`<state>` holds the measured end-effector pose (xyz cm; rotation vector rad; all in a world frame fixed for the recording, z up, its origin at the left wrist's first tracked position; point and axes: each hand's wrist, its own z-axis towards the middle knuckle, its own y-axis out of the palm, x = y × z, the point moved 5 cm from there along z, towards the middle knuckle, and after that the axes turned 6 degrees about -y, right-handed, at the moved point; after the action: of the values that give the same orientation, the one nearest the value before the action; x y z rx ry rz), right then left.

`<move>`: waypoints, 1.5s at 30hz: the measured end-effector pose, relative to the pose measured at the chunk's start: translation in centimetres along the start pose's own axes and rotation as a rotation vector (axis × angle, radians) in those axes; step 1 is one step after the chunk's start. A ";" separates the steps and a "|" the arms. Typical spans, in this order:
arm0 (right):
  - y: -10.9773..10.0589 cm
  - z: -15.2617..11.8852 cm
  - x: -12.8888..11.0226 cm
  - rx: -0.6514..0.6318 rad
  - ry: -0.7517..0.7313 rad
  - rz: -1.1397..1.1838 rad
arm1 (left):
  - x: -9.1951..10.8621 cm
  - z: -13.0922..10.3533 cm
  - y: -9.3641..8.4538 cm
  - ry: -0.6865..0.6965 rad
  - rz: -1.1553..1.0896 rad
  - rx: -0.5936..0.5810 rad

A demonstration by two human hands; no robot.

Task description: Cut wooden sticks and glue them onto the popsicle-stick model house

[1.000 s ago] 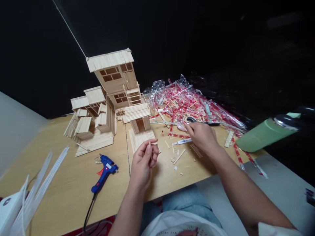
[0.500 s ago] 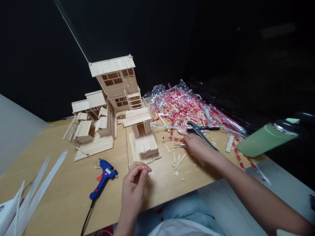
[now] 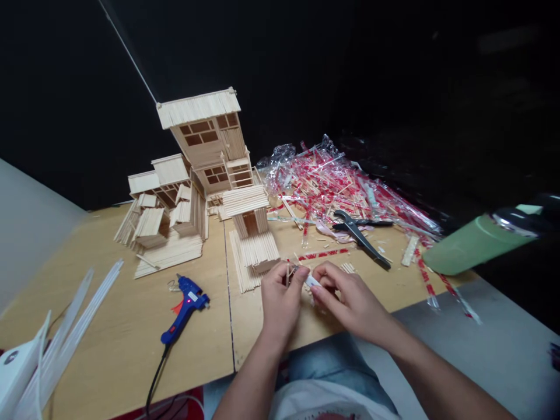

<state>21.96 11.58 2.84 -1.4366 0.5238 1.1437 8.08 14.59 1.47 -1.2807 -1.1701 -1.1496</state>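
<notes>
My left hand [image 3: 281, 300] is closed in front of the small wooden stick house [image 3: 251, 233], with a thin wooden stick [image 3: 287, 274] showing at its fingers. Close beside it, my right hand [image 3: 345, 294] pinches a small white tool [image 3: 312, 281] that points toward the left fingertips. A grey tip seems to show at its far end, but the fingers hide most of it, so its exact kind is unclear. Short sticks [image 3: 349, 268] lie just behind the right hand.
A blue glue gun [image 3: 186, 309] lies left, near white glue sticks [image 3: 87, 315]. Larger stick buildings [image 3: 201, 137] stand behind. Red-printed wrappers [image 3: 324, 181], black-handled pliers [image 3: 361, 236] and a green bottle [image 3: 476, 245] occupy the right side.
My right hand has come left from beside the pliers, bringing the white tool. My left hand has moved right and forward, so both hands now meet before the small house.
</notes>
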 end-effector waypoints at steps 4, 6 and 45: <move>-1.0 -0.8 0.1 -0.057 -0.005 -0.037 | -0.5 -0.8 1.0 -0.017 -0.039 -0.042; -1.7 -1.3 0.0 -0.105 0.008 -0.025 | -0.5 -1.1 1.2 0.018 -0.017 -0.050; 0.3 4.3 8.2 0.529 0.186 0.588 | -2.8 -6.3 -6.5 0.241 0.520 0.023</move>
<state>23.67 17.91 -3.72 -0.9448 1.3361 1.1973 1.27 8.29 -0.65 -1.2870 -0.6185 -0.8672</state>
